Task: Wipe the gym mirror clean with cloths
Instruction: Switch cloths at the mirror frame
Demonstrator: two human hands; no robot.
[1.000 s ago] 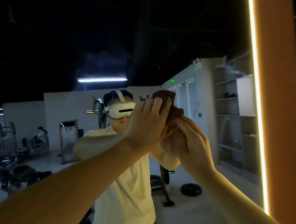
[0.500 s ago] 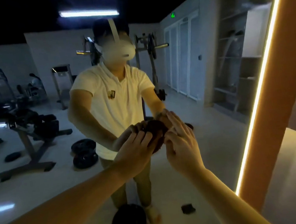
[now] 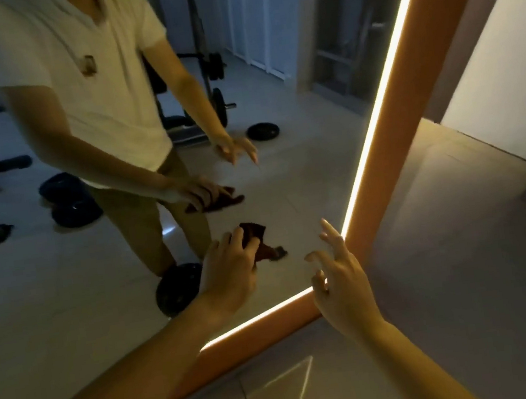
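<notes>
One cloth (image 3: 256, 235), dark reddish-brown, was in evidence, though the task names several. It was bunched in the left hand (image 3: 229, 270), whose fingers were curled over it, with a loose tail hanging out to the right past the fingertips. The cloth lay above and just beyond that hand's knuckles, in front of the lower part of the mirror (image 3: 297, 168). A clear gap showed between the cloth and its reflection, so it was judged to be held off the glass and not pressed to it. The right hand (image 3: 346, 285) was empty, its fingers spread apart and slightly bent, and it was poised near the lower right corner of the lit orange frame (image 3: 386, 156), well to the right of the cloth. Contact between its fingertips and the frame could not be established. Progress could not be measured: the room was dim and the view blurred, and neither smears nor wiped patches could be made out on the glass. On that evidence no wiping stroke was in hand at this moment, and the lower right area was judged the likeliest next section, with completion unconfirmed
</notes>
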